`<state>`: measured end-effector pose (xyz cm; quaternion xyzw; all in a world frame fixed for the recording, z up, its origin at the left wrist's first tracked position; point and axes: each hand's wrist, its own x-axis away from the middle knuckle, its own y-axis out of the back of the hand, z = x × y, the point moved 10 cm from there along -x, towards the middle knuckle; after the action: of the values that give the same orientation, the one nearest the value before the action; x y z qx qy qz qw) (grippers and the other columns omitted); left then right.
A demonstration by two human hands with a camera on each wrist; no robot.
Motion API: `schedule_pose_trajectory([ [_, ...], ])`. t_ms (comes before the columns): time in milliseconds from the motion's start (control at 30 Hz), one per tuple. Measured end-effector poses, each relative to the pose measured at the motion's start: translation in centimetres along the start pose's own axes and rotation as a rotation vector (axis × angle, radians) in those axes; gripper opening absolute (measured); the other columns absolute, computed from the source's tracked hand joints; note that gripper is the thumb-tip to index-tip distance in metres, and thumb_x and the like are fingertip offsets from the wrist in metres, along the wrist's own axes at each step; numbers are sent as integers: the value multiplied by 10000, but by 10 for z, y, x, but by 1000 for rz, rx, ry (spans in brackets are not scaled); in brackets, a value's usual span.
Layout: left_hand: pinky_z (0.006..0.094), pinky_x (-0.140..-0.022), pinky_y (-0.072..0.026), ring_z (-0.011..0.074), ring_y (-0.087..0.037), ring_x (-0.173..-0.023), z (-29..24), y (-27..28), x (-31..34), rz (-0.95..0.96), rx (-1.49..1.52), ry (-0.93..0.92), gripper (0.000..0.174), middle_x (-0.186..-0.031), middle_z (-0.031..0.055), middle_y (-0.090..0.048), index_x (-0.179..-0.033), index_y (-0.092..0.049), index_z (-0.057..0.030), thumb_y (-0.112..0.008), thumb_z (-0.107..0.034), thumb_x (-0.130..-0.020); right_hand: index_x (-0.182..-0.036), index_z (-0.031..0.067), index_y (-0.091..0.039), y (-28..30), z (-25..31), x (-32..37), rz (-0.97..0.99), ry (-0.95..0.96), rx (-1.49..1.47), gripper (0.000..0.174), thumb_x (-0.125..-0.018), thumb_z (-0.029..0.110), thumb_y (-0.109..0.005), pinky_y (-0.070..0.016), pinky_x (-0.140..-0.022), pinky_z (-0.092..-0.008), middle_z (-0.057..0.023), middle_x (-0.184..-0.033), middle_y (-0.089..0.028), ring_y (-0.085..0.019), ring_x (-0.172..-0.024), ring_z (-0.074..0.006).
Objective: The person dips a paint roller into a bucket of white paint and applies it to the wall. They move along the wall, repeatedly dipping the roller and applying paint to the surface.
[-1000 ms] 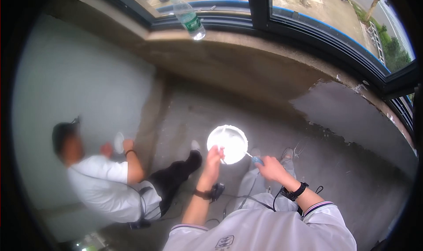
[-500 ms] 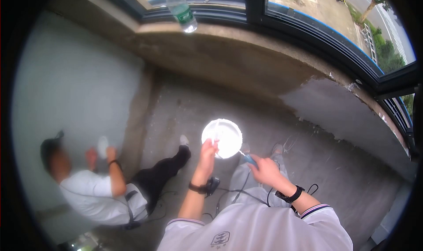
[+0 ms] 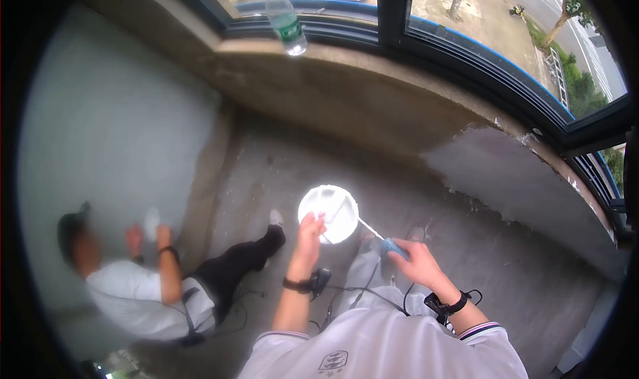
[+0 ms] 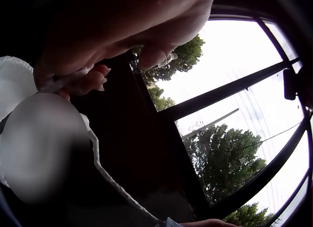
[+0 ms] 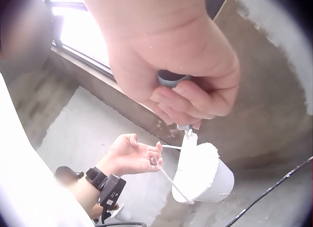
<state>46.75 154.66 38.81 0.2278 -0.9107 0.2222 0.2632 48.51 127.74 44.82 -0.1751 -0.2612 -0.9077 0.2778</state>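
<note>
Over a grey floor [image 3: 319, 154], the left hand [image 3: 305, 242] hooks curled fingers round a white bucket's [image 5: 222, 184] handle [image 5: 172, 181], apparently bearing its weight; the right hand [image 3: 418, 264] wraps a blue-gripped tool [image 3: 394, 248], seemingly to steady its coated end at the bucket's mouth.

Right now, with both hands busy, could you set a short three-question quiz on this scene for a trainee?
1. True or false: the left hand holds the white bucket by its carrying handle.
2. What colour is the grip of the tool in the right hand? A) red B) blue C) yellow
3. Fill in: the bottle is on the window ____.

Key: 1 true; 2 B; 3 sill
</note>
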Motion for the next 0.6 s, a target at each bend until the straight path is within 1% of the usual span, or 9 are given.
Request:
schedule_pose_trajectory([
  [67,267,-791,-379,114,-425,-745,1,0,1,11,24,15,359,-809,-13,-445,-1079,-513,27,-434,-26,-733,-1204,57,-655,-2,4,-3,-8,51,-5,369,-879,229,-647,-505,-667,-413,-230,-775,-648,-652,-724,-385],
  [133,267,-794,-382,106,-429,-732,4,8,-1,-25,34,9,357,-808,-20,-443,-1080,-512,17,-440,-28,-733,-1197,49,-660,-5,-2,-4,33,-21,58,372,-869,223,-660,-516,-691,-400,-226,-817,-665,-663,-759,-381],
  [267,267,-801,-381,99,-426,-732,2,7,4,4,17,11,370,-806,-27,-434,-1083,-503,6,-439,-17,-719,-1172,37,-676,-7,-15,-1,-44,37,76,381,-850,240,-703,-527,-717,-382,-229,-865,-683,-669,-778,-378],
  [300,266,-799,-379,97,-420,-732,2,6,5,10,31,17,375,-809,-25,-428,-1082,-499,7,-433,-10,-713,-1181,26,-673,-10,-28,-2,-21,-1,18,408,-852,261,-722,-520,-700,-352,-196,-826,-695,-679,-710,-280],
  [333,265,-796,-376,95,-413,-732,1,5,5,17,44,19,380,-812,-24,-422,-1081,-494,8,-427,-3,-707,-1181,26,-673,-10,-37,-5,-20,0,13,408,-852,261,-722,-520,-700,-352,-196,-826,-695,-679,-710,-280],
  [400,264,-794,-373,94,-408,-733,1,6,4,30,44,15,385,-817,-23,-417,-1079,-492,7,-422,2,-700,-1206,13,-661,-16,-57,-5,51,-99,-122,431,-865,269,-725,-504,-679,-318,-128,-787,-694,-610,-661,-158],
  [433,262,-792,-370,93,-402,-735,2,3,5,46,55,8,390,-822,-23,-412,-1077,-490,6,-418,7,-694,-1228,3,-648,-14,-58,-4,70,-94,-133,441,-890,278,-710,-471,-635,-289,-47,-709,-618,-517,-644,-96],
  [533,259,-791,-364,91,-402,-739,-1,-2,6,41,52,-3,394,-831,-24,-413,-1078,-490,5,-419,8,-691,-1227,-4,-645,-9,-70,0,135,-223,-272,426,-913,280,-688,-441,-595,-287,-20,-656,-527,-478,-618,-89],
  [600,259,-794,-364,94,-400,-735,-4,-6,6,52,49,3,394,-829,-23,-413,-1077,-491,5,-418,6,-690,-1229,13,-649,-7,-72,1,122,-219,-298,413,-923,289,-676,-426,-576,-288,-13,-644,-492,-460,-607,-83],
])
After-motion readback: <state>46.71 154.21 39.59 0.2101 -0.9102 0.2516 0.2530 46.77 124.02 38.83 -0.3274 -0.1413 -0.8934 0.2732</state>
